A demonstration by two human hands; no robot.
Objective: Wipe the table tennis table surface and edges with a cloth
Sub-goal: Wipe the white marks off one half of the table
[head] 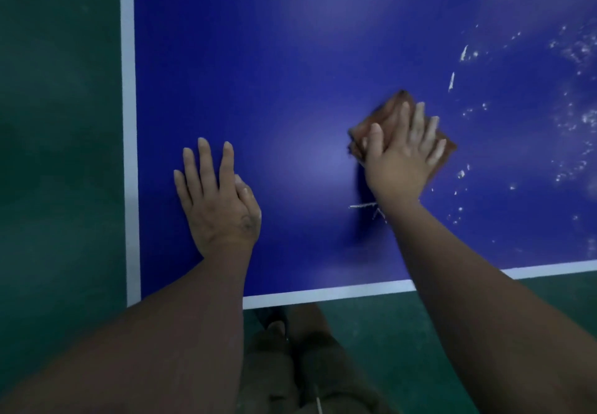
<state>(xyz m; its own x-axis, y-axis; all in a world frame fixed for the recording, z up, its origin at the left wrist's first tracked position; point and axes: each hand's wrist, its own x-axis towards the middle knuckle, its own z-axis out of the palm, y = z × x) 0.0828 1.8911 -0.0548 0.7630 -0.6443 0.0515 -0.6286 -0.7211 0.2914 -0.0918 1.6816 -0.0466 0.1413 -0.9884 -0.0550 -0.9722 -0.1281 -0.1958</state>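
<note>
The blue table tennis table fills the view, with a white line along its left edge and its near edge. My right hand lies flat with straight fingers on a folded brown cloth, pressing it onto the surface right of centre. My left hand rests flat on the bare blue surface near the left edge, fingers spread, holding nothing. White dust specks and streaks cover the table to the right of the cloth.
Green floor lies beyond the table's left edge and below its near edge. My legs and a dark shoe stand just in front of the near edge. A few white scratch marks sit under my right wrist.
</note>
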